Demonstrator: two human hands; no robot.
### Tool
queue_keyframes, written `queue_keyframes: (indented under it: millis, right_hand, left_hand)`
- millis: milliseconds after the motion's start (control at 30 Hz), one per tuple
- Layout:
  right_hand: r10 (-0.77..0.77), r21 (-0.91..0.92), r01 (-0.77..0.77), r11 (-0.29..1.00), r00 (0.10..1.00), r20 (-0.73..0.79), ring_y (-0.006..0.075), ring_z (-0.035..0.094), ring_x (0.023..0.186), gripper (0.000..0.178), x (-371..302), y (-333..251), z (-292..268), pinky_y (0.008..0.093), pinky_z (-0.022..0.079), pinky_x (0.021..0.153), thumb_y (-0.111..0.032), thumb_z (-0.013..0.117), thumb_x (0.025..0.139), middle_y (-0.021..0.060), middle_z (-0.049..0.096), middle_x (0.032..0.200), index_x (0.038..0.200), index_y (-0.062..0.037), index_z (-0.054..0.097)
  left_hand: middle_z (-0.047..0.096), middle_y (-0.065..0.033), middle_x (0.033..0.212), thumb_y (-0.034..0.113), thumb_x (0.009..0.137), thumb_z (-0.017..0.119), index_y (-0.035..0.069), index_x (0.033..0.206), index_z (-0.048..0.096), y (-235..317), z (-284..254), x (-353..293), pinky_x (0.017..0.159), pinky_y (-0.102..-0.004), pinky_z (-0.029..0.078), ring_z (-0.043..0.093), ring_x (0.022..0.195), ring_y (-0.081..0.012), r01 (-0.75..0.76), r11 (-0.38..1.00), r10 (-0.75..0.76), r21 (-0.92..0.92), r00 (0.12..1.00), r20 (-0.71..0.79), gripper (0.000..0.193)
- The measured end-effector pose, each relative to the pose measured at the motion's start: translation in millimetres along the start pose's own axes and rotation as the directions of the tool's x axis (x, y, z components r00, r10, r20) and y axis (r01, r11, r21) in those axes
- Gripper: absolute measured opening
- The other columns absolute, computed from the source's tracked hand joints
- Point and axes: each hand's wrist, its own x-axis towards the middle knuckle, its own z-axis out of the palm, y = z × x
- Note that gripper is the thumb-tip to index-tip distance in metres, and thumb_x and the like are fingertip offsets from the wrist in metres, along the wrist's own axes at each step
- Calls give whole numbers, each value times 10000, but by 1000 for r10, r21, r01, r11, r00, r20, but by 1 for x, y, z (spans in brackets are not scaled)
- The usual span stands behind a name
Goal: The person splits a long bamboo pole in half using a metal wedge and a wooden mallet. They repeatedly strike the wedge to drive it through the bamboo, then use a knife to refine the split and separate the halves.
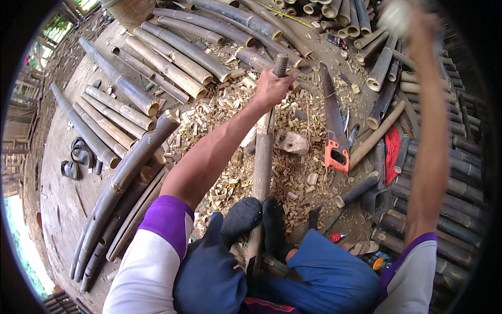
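My left hand [273,88] is closed around the upright handle of a chisel [281,64]; its dark blade runs down to the bamboo pole [263,157] in front of me. This pole lies lengthwise between my feet in dark socks [241,219], its far end by a wooden block [292,142]. High at the upper right, my right hand [422,23] is raised and smeared by motion. It appears closed on a pale, rounded, mallet-like tool [396,18], also blurred. Wood chips [219,152] surround the pole.
A handsaw [335,131] with an orange handle lies right of the pole. Bamboo lengths lie at left [130,167], at the back [178,68] and stacked at right [449,209]. A red cloth [392,152] lies by the right stack, and dark sandals [78,157] at far left.
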Motion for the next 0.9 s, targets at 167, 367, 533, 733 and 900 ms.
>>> queue_keyframes:
  millis: [167,367,533,733,900]
  right_hand:
    - [374,-447,11,894,532,760,253,652,1148,965,-86,23,70,354,527,994,-196,840,710,244,598,1336,1491,134,380]
    - [157,-168,-65,984,769,619,128,682,691,491,10,-16,-6,266,594,606,-342,805,841,79,708,902,1173,-10,661]
    - [77,182,-75,980,997,-6,121,671,655,361,20,18,-17,260,574,592,-371,755,901,68,709,822,1006,-28,719]
    - [454,-507,-53,860,533,714,299,624,1133,1021,-98,29,66,356,523,985,-232,822,695,273,603,1271,1514,143,342]
    - [301,-185,-240,953,672,677,169,681,799,828,-49,11,3,289,582,757,-338,817,791,78,665,921,1426,70,476]
  left_hand:
    - [578,-9,569,304,987,733,17,739,682,5,-12,-3,404,-274,371,501,459,-70,-23,997,20,-69,999,-35,382]
    - [589,-8,584,296,987,735,32,743,677,-8,-22,2,394,-271,367,496,452,-70,5,1000,-6,-31,998,-60,364]
    - [596,-11,588,298,976,750,50,750,687,3,10,1,401,-271,384,512,454,-76,48,993,-46,-105,999,18,341]
    - [586,-11,574,289,968,748,31,734,686,-7,-27,-1,407,-273,391,529,461,-89,-61,998,59,-17,995,-78,354]
    - [582,-8,581,295,968,756,40,753,687,-1,-16,-3,404,-274,385,516,457,-85,74,995,-76,-67,996,-39,341]
